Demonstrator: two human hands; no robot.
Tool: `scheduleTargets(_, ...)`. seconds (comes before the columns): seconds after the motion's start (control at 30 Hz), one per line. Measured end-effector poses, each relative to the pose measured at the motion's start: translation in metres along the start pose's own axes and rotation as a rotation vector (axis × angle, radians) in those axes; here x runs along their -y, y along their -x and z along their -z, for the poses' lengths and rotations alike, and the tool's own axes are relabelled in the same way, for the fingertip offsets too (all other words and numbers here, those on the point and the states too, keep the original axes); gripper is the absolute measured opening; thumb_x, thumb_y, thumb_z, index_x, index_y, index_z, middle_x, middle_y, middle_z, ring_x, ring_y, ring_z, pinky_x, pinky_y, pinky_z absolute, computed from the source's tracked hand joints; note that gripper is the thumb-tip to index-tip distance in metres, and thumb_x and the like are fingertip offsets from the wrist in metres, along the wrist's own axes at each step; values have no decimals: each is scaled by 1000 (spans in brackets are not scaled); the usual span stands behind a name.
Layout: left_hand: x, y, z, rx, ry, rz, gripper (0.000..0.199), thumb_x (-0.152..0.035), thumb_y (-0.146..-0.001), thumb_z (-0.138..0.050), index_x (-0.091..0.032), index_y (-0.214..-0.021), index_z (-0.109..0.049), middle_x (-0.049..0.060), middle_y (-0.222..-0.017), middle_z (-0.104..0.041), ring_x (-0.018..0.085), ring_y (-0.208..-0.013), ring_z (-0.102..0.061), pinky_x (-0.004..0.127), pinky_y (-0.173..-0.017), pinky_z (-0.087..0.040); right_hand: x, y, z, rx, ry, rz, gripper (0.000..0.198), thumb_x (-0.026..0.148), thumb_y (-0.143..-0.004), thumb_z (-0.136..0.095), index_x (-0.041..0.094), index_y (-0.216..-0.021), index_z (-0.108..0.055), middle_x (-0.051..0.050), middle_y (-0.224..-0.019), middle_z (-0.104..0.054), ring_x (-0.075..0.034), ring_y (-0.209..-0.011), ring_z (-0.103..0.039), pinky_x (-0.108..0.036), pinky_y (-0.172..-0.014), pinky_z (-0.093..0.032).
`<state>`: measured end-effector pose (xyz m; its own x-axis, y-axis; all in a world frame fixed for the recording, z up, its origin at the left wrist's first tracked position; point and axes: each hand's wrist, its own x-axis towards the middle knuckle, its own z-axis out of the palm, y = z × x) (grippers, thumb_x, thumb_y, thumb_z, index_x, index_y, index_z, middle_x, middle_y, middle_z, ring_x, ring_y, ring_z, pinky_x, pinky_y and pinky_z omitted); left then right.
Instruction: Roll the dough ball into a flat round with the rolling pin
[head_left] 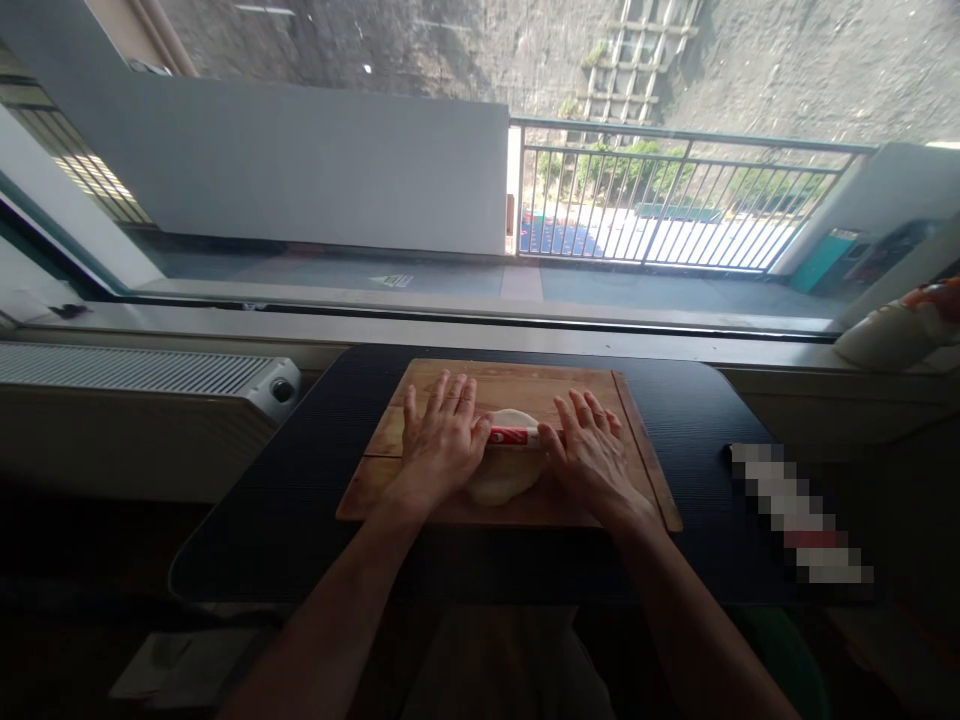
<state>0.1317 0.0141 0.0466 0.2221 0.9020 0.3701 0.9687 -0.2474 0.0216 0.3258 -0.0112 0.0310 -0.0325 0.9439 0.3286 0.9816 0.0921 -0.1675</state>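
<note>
A flat, pale round of dough (501, 484) lies on a wooden board (517, 378). Across the dough rests a narrow red and white cylinder (511, 435), used like a rolling pin, though its exact kind is unclear. My left hand (444, 435) lies palm down over its left end, fingers stretched forward and spread. On the other end sits my right hand (592, 445), also palm down with fingers extended. Both palms hide the ends of the cylinder, and the thumbs point in toward its middle.
The board is on a black table (300, 480) by a large window. A pixelated object (802, 515) lies at the table's right. To the left stands a white radiator (142, 400); a white container (896, 330) is on the right of the windowsill (420, 330).
</note>
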Motion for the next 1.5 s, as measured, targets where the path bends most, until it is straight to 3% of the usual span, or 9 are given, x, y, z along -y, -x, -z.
scheduleTargets(0.07, 0, -3, 0, 1, 2, 14, 56, -42, -91, -22, -15, -138, -35, 9, -143, -36, 25, -137, -20, 53, -110, -5, 0, -2, 2, 9, 3, -7, 53, 49, -92, -26, 19, -133, -43, -9, -143, -35, -25, -134, -21, -45, -106, -16)
scheduleTargets(0.27, 2, 25, 3, 26, 37, -57, 53, -42, -91, -24, -19, -138, -35, 5, -145, -34, 23, -137, -20, 50, -111, -7, -2, 30, 3, -45, 12, 109, 53, 47, -90, -36, 20, -136, -39, -8, -144, -34, -24, -135, -19, -44, -108, -13)
scheduleTargets(0.5, 2, -15, -2, 48, 28, 13, 57, -45, -92, -19, -14, -135, -39, 9, -141, -40, 25, -136, -20, 53, -110, -8, -3, -10, 2, 30, 1, 2, 53, 48, -93, -26, 18, -133, -43, -10, -143, -36, -25, -134, -22, -46, -106, -18)
scheduleTargets(0.7, 4, 19, 1, 33, 35, -60, 55, -44, -91, -22, -18, -137, -36, 6, -144, -34, 23, -137, -20, 50, -111, -8, -3, 24, 4, 1, 7, 104, 54, 49, -91, -31, 19, -136, -38, -7, -145, -33, -23, -136, -16, -43, -109, -11)
scheduleTargets(0.9, 2, -17, -4, 38, 23, 4, 58, -45, -91, -19, -13, -133, -42, 10, -140, -41, 25, -136, -21, 53, -110, -8, -2, -13, 1, 55, -10, -17, 54, 49, -93, -24, 18, -133, -44, -10, -143, -35, -25, -135, -20, -47, -106, -16)
scheduleTargets(1.13, 5, 5, -4, 14, 20, -47, 53, -44, -91, -23, -19, -134, -41, 4, -143, -36, 23, -136, -22, 49, -111, -8, -1, 18, 3, 21, -7, 84, 54, 51, -91, -30, 21, -135, -40, -7, -144, -34, -23, -135, -18, -44, -108, -12)
scheduleTargets(1.33, 0, -30, -9, -21, 38, 34, 50, -42, -91, -24, -18, -127, -51, 8, -132, -51, 25, -132, -31, 51, -110, -11, -2, -21, -2, 58, 2, -39, 54, 51, -92, -24, 19, -131, -45, -10, -143, -34, -26, -135, -20, -47, -105, -16)
scheduleTargets(1.5, 2, 5, -4, -69, 59, -50, 49, -41, -91, -28, -18, -131, -46, 8, -137, -45, 25, -133, -29, 49, -110, -9, 0, 22, 2, 24, -5, 93, 54, 51, -92, -26, 23, -136, -37, -5, -145, -32, -23, -136, -15, -44, -108, -11)
